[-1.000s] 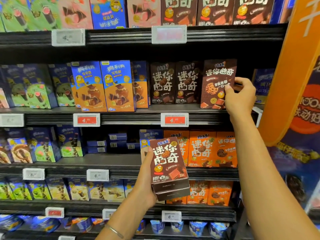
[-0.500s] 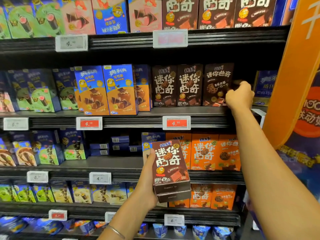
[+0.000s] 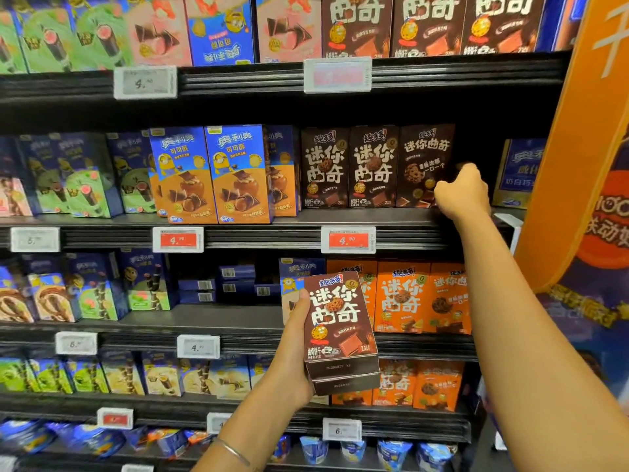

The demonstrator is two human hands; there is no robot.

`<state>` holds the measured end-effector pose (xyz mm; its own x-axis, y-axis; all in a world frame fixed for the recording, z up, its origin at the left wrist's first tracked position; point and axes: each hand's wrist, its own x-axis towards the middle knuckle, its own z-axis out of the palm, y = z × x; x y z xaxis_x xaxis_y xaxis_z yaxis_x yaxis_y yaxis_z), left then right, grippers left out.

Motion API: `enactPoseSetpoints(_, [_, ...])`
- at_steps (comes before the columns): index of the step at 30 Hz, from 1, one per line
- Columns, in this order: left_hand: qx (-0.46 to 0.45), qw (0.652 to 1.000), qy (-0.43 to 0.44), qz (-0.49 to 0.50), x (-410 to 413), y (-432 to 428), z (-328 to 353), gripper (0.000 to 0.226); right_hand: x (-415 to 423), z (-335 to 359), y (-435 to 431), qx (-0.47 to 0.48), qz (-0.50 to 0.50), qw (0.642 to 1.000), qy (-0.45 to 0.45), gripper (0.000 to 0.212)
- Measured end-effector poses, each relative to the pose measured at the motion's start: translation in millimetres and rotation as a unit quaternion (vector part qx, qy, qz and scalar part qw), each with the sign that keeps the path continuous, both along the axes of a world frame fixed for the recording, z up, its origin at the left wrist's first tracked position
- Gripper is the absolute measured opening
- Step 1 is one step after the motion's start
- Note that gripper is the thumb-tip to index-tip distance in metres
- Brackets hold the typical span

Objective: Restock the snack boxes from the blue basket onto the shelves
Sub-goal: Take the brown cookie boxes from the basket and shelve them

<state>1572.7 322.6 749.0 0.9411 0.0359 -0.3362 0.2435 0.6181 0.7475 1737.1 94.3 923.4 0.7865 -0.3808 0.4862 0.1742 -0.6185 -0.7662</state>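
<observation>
Gripping a stack of dark brown cookie boxes (image 3: pixel 340 332), your left hand (image 3: pixel 292 349) holds them upright, thumb along their left side, just in front of the orange boxes (image 3: pixel 408 298) on a lower shelf. Farther up and back, your right hand (image 3: pixel 463 195) reaches to the upper shelf (image 3: pixel 258 218). Its fingers are curled at the right edge of a shelved brown box (image 3: pixel 422 165), which stands beside two matching boxes (image 3: pixel 347 165). Whether the fingers clasp that box or only touch it, you cannot tell.

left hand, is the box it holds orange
No, the left hand grips a dark brown box; the orange boxes stand shelved behind it.
</observation>
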Motion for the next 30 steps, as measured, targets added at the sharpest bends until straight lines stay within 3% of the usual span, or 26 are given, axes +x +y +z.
enactPoseSetpoints(3, [0.003, 1.000, -0.014, 0.008, 0.2, 1.2, -1.8, 0.063, -26.0, -8.1, 12.2, 0.057, 0.014, 0.990, -0.132, 0.039])
enactPoseSetpoints(5, [0.005, 1.000, -0.024, 0.008, -0.7, 1.0, -2.2, 0.065, -53.8, -23.8, 29.6, 0.104, 0.032, 0.964, -0.241, 0.028])
enactPoseSetpoints(7, [0.005, 0.999, -0.038, 0.009, -3.1, -1.5, -1.2, 0.067, -83.1, -47.2, 49.3, 0.139, 0.068, 0.943, -0.294, 0.021])
enactPoseSetpoints(9, [0.010, 0.998, -0.059, 0.011, -7.1, -4.1, -0.4, 0.065, -106.1, -72.0, 66.3, 0.152, 0.134, 0.947, -0.251, 0.013])
enactPoseSetpoints(11, [0.026, 0.996, -0.079, 0.016, -12.4, -5.1, 0.0, 0.059, -120.2, -93.4, 77.4, 0.154, 0.217, 0.954, -0.137, 0.008])
enactPoseSetpoints(16, [0.100, 0.989, -0.095, 0.051, -21.2, -2.8, -1.8, 0.061, -135.1, -118.8, 81.9, 0.110, 0.352, 0.912, 0.178, 0.048])
enactPoseSetpoints(18, [0.116, 0.986, -0.095, 0.069, -23.7, 0.2, -3.6, 0.062, -137.1, -123.0, 79.5, 0.112, 0.384, 0.885, 0.238, 0.050])
enactPoseSetpoints(25, [0.118, 0.979, -0.144, 0.087, -26.0, 10.4, -4.2, 0.076, -141.3, -130.2, 79.2, 0.102, 0.433, 0.866, 0.231, 0.033])
enactPoseSetpoints(28, [0.063, 0.988, -0.110, 0.086, -24.2, 16.1, -7.8, 0.068, -145.7, -122.1, 77.3, 0.111, 0.440, 0.866, 0.210, 0.031])
enactPoseSetpoints(30, [0.090, 0.988, -0.082, 0.097, -26.0, 16.8, -8.0, 0.054, -150.1, -112.7, 76.5, 0.101, 0.443, 0.869, 0.195, 0.033])
